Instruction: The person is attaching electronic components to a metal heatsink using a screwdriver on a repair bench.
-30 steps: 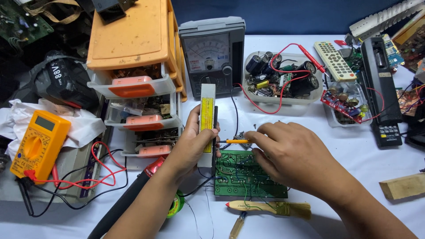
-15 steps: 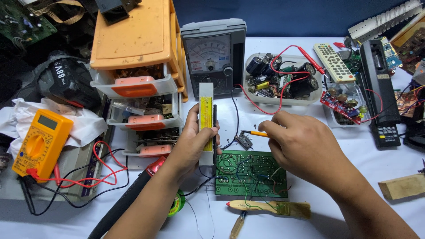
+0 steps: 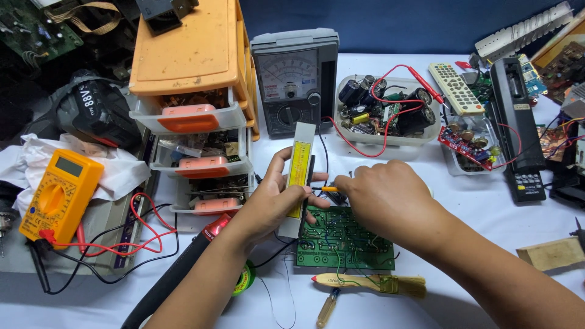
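The left hand point(image 3: 268, 204) has a closed grip on an upright white-and-yellow tool point(image 3: 298, 170) at the board's point(image 3: 344, 240) left edge. The right hand point(image 3: 387, 198) pinches a thin orange-handled tool point(image 3: 329, 189) just above the board, which lies flat on the desk point(image 3: 487, 201). Best done with the tip steady and wrists resting low.

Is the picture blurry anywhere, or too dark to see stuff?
In the head view, the white table is brightly and evenly lit, with soft shadows; the left hand, right hand and green circuit board look sharp; the top-left corner is dim; straight edges bend slightly near the borders.
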